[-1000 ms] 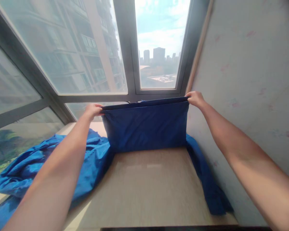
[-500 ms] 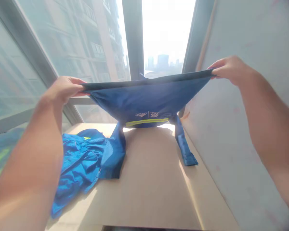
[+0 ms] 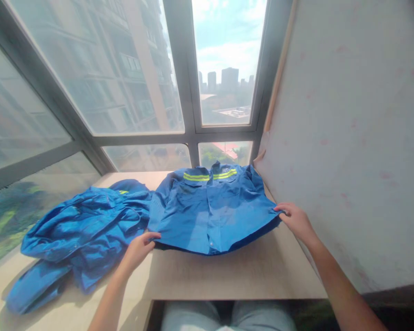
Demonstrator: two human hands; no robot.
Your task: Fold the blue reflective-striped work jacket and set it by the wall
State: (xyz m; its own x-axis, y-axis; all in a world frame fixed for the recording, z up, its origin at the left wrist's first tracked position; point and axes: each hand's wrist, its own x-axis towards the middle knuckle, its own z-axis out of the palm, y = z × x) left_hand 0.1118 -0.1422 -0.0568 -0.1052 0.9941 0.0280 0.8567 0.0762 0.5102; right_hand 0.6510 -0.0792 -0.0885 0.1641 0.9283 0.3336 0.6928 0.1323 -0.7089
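Observation:
A blue work jacket [image 3: 193,216] with yellow reflective stripes across its chest lies front side up, collar toward the window. Its hem is lifted a little off the wooden tabletop [image 3: 234,280]. My left hand [image 3: 141,248] pinches the left corner of the hem, thumb and fingers closed on the cloth. At the opposite corner, my right hand [image 3: 295,220] grips the hem in the same way. Both sleeves are mostly hidden beside or under the jacket body.
A second blue garment [image 3: 86,225] lies crumpled on the left, touching the jacket's left side. Framed windows [image 3: 189,92] rise behind and to the left. A white wall [image 3: 348,138] borders the right. The person's legs [image 3: 227,317] show below the table's front edge.
Both hands have come down from high up, bringing the jacket's hem toward me and low over the table. The striped front now faces up; before, the hanging back with a printed logo showed.

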